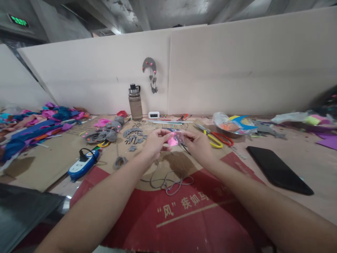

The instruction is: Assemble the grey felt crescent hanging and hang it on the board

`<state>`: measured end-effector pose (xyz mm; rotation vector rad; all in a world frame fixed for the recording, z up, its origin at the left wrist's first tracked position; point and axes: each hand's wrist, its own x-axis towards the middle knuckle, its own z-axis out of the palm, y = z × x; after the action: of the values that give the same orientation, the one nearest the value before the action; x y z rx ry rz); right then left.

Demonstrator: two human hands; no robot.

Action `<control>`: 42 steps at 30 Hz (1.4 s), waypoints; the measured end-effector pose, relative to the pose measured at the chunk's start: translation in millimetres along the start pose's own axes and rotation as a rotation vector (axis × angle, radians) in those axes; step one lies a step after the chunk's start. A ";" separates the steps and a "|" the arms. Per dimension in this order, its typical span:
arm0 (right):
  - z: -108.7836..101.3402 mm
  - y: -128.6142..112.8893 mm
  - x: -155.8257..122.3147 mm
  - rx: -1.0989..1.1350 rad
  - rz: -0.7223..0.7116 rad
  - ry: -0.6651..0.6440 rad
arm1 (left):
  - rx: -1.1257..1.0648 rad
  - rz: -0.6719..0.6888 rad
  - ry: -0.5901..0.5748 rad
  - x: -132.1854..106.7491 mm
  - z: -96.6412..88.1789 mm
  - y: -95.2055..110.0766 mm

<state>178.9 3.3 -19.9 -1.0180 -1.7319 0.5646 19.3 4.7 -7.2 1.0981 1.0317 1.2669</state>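
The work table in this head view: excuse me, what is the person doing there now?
A person holds a small bright pink piece in the left hand, while the right hand pinches the clear, glossy plastic beside it. Both hands are above a red-and-brown printed cardboard sheet. A thin grey looped cord lies on that sheet, and scissors with yellow handles lie beyond the right hand.

A cardboard sheet (126, 221) lies on the tabletop (319, 168), beneath the left hand (155, 142) and right hand (197, 140), a loose cord (171, 183) on its near part. A power strip (83, 165) sits left, a smartphone (279, 170) right. Scissors (216, 142) lie beyond the right hand. Behind, a water bottle (135, 108) stands left of a digital clock (153, 115), before a partition (223, 70) bearing a crescent ornament (149, 64).
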 end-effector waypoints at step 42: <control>2.4 8.8 6.3 0.074 0.043 0.017 | -0.063 -0.006 -0.083 6.5 -0.2 -1.0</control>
<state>179.1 13.5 -24.2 -1.0075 -1.6655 0.6408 19.6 11.3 -8.1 1.0895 0.9264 1.2314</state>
